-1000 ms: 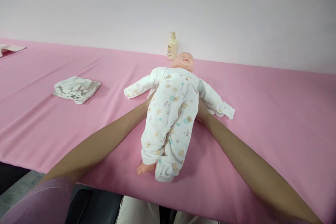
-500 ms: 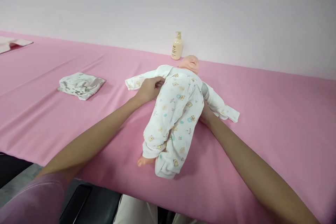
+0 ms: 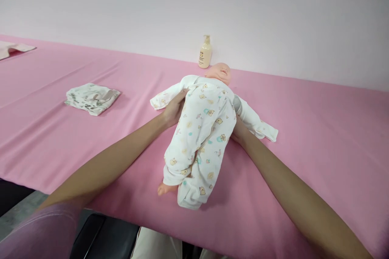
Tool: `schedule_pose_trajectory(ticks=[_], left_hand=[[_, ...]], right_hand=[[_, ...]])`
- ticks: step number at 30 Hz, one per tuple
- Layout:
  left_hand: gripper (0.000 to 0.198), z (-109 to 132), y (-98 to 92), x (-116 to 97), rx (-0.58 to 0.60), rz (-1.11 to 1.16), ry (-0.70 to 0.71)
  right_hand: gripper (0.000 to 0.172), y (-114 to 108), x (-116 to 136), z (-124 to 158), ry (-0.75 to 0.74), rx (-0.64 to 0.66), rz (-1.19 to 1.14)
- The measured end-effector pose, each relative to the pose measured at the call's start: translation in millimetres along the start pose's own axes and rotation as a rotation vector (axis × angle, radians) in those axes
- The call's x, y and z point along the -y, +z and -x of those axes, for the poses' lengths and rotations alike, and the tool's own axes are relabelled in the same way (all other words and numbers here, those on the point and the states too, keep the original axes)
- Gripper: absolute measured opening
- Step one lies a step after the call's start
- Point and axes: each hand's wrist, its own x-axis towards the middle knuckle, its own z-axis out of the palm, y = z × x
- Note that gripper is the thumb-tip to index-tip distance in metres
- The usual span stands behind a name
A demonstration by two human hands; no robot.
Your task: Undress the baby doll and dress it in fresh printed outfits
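Observation:
A baby doll [image 3: 219, 73] lies on its back, head toward the wall, in a white long-sleeved top [image 3: 252, 119] and white pants with small bear prints [image 3: 202, 129]. One bare foot shows at the lower left; the other is hidden in the pant leg. My left hand [image 3: 176, 107] is at the doll's left-side waist in the picture, its thumb at the waistband and the other fingers hidden beneath the doll. My right hand [image 3: 239, 129] is at the opposite hip, with its fingers hidden behind the pants.
A pump bottle [image 3: 205, 52] stands by the wall behind the doll's head. Folded patterned cloth [image 3: 92, 99] lies on the pink-covered table [image 3: 319, 137] at left. Another pale pink cloth [image 3: 13, 49] is at the far left. A black chair [image 3: 105, 236] shows below the table edge.
My left hand has turned and slid along the doll's side, its thumb now at the waistband. The sleeve beside it has shifted slightly right and down. My right hand has barely moved.

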Motion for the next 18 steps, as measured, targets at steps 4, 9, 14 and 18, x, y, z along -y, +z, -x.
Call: schedule_pose_trajectory(ticks=[4,9,14,18], left_hand=[[0.048,6.1,13.2,-5.5,0.028,0.209,-0.168],[0.044,11.3,16.0,-7.4,-0.039,0.217,-0.282],[0.039,4.8,7.5,-6.6,-0.185,0.073,-0.280],[0.042,-1.2,4.8,-13.2,-0.335,-0.100,-0.292]], right_hand=[[0.051,-1.6,-3.2,-0.1,-0.006,0.046,-0.028],[0.039,-1.0,-4.6,-1.1,-0.009,0.040,-0.032],[0.028,1.9,1.1,-4.4,-0.029,0.018,-0.010],[0.038,2.4,2.3,-7.6,-0.076,0.015,0.123]])
